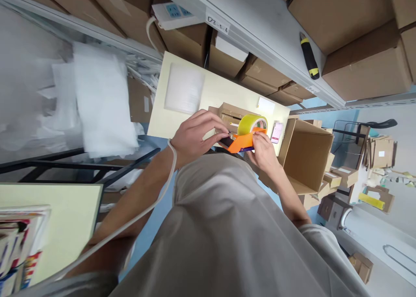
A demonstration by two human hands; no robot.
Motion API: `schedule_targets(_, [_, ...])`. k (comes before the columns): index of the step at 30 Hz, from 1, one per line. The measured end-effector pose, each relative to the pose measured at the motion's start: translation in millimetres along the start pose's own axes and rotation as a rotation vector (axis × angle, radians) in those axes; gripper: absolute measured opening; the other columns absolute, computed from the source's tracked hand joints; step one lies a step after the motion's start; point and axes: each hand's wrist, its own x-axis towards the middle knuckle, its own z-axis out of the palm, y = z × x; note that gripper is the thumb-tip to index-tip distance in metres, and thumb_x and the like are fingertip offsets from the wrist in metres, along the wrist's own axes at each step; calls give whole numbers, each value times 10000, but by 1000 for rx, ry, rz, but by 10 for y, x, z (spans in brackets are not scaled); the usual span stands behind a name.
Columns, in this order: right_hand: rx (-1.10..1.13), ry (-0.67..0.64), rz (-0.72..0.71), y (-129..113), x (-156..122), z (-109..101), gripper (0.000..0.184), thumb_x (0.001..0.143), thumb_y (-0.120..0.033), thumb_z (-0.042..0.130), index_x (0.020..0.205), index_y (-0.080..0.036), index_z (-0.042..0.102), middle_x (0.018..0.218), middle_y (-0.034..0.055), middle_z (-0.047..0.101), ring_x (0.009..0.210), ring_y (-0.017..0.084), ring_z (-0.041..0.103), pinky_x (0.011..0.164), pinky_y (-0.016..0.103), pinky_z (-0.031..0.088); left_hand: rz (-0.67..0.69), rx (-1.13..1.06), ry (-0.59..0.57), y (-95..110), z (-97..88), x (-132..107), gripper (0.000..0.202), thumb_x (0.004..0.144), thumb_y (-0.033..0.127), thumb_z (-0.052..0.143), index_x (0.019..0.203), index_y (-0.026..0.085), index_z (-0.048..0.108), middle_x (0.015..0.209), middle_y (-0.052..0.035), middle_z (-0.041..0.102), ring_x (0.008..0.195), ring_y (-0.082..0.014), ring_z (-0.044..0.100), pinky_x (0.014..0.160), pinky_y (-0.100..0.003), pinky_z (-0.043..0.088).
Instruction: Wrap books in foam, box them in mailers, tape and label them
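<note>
1. Orange body, yellow roll: a tape dispenser is held in front of the person's middle, by the near edge of a pale yellow tabletop. A roll of yellow tape sits upright on its upper side.

2. The dispenser's long axis runs mostly left to right, sloping slightly down toward the left. Its dark front end points left, toward the left hand; its other end lies in the right hand.

3. The right hand is closed around the dispenser's right end, fingers curled over the orange body. A bit of purple shows below, beside the fingers.

4. The left hand is partly closed, palm down, thumb and forefinger almost together at the dark front end. Blur and small size make it hard to say whether they pinch anything. A white cable crosses that wrist.

5. Just beyond the dispenser is a small cardboard box. Whether the two touch is unclear.

6. On the same tabletop, a translucent white sheet lies to the left, and a phone with a lit screen lies to the right.

7. Further right stands a large open carton. Above, a grey shelf carries a black-and-yellow utility knife.
</note>
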Motion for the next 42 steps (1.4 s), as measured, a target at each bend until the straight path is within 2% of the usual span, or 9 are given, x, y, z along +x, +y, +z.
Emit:
schedule_targets(4, [93, -86, 127, 46, 36, 83, 417, 1101, -525, 642, 1358, -199, 683, 1189, 180, 811, 1259, 401, 724, 1195, 642, 567, -73, 62, 24, -223, 111, -47, 322, 986, 597, 792, 932, 282, 828, 964, -70, 807, 939, -285, 726, 975, -470, 625])
schedule_targets(9, [260, -384, 326, 150, 49, 140, 506, 1063, -699, 666, 1192, -214, 737, 938, 98, 790, 935, 328, 751, 998, 498, 620, -465, -97, -96, -678, 383, -161, 445, 895, 684, 834, 935, 242, 825, 848, -65, 803, 832, -265, 745, 834, -400, 639])
schedule_targets(11, [347, -530, 370, 241, 61, 43, 529, 1059, -743, 654, 1143, -229, 741, 855, 51, 761, 777, 274, 707, 857, 420, 608, -553, -188, -142, -822, 451, -167, 505, 803, 712, 905, 898, 223, 820, 871, -86, 822, 880, -285, 777, 865, -406, 652])
schedule_targets(14, [426, -703, 437, 431, 151, -239, 591, 1013, -808, 675, 1148, -237, 748, 848, 19, 766, 702, 231, 673, 727, 353, 554, -603, -256, -108, -972, 451, -104, 539, 708, 703, 977, 875, 213, 828, 902, -102, 842, 924, -306, 795, 928, -436, 663])
schedule_targets(18, [489, -781, 519, 691, 464, -606, 667, 947, -825, 738, 1152, -191, 761, 958, 65, 821, 794, 227, 730, 728, 334, 558, -659, -321, 30, -1127, 351, 113, 486, 695, 612, 1013, 870, 192, 841, 942, -112, 855, 988, -311, 801, 1001, -448, 655])
schedule_targets(21, [553, -806, 560, 839, 783, -698, 649, 910, -797, 805, 1102, -178, 765, 976, 92, 845, 831, 226, 760, 739, 324, 589, -712, -340, 111, -1245, 322, 319, 421, 696, 521, 1023, 856, 178, 839, 957, -114, 858, 1027, -315, 796, 1022, -444, 642])
schedule_targets(26, [497, -846, 552, 1036, 1202, -567, 626, 860, -772, 857, 1026, -174, 777, 958, 82, 851, 826, 223, 765, 738, 310, 594, -726, -363, 172, -1431, 352, 503, 311, 711, 416, 998, 806, 176, 825, 956, -92, 858, 1051, -303, 780, 1028, -416, 617])
schedule_targets(36, [408, -975, 566, 1178, 1523, -135, 563, 866, -696, 908, 1063, -174, 839, 1008, 89, 875, 879, 253, 779, 845, 348, 622, -856, -309, 253, -1737, 377, 377, 233, 718, 313, 950, 763, 183, 762, 872, -80, 819, 963, -266, 754, 939, -378, 607])
schedule_targets(42, [367, -986, 595, 1161, 1572, -92, 532, 865, -663, 948, 1033, -169, 841, 982, 90, 875, 872, 256, 783, 827, 321, 610, -816, -381, 247, -1984, 588, 383, 385, 718, 453, 987, 837, 195, 727, 930, -70, 808, 1032, -245, 744, 1031, -362, 582])
